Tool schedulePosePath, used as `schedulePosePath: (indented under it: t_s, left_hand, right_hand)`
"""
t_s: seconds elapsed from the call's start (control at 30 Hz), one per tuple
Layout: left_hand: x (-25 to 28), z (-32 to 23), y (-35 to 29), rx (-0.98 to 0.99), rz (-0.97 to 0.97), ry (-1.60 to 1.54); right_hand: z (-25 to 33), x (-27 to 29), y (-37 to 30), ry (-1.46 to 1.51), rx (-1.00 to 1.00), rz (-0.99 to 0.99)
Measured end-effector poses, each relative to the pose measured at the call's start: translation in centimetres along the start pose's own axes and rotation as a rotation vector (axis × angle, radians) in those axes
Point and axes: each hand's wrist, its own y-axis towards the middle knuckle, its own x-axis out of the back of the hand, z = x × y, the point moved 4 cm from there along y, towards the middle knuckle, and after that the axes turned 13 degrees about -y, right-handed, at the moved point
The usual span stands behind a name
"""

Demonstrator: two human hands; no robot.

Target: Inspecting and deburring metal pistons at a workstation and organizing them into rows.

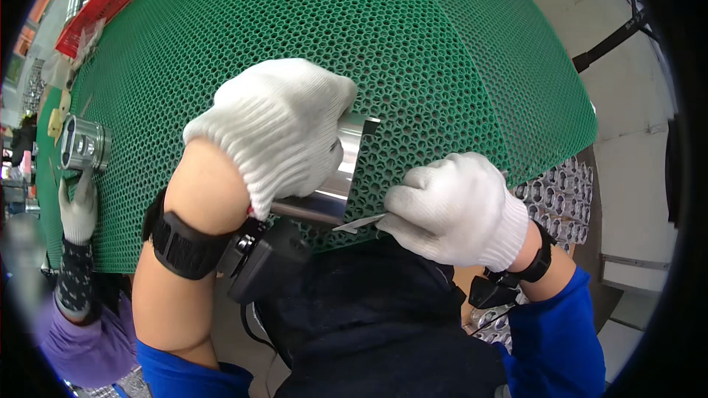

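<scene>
My left hand (276,129), in a white knitted glove, is wrapped over a shiny metal cylinder (348,166). The cylinder lies tilted near the front edge of a green honeycomb mat (413,66); the glove hides much of it. To its right, my right hand (457,210), gloved the same way, is closed with thumb and fingers pinched on a thin, flat blade (359,222). That blade points left toward the cylinder's lower end; whether it touches the metal I cannot tell. Its handle, if it has one, is hidden inside the glove.
On the left, a co-worker's gloved hand (79,210) is at a metal piston (86,144). A red plastic basket (118,0) stands at the far left. Many similar metal parts (564,195) are stacked beyond the mat's right edge, near a black pole (616,40).
</scene>
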Motion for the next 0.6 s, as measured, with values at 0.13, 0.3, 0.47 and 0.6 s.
schedulePosePath:
  t_s: [0.13,0.3,0.47,0.6]
  left_hand:
    - [0.6,-0.3,-1.5,-0.045,-0.111,0.002]
    - [1.1,0.7,-5.5,-0.108,-0.407,-0.227]
    - [-1.0,5.9,-14.0,-0.059,-0.837,-0.322]
    - [-4.4,5.3,-20.4,0.32,-0.716,0.074]
  right_hand:
    - [1.1,1.5,1.2,0.034,0.029,0.303]
    - [-3.3,1.1,-0.2,0.22,-0.032,0.302]
    - [-7.2,1.6,2.8,-0.241,-0.289,-0.223]
    - [-3.8,3.5,-0.3,-0.081,-0.051,-0.628]
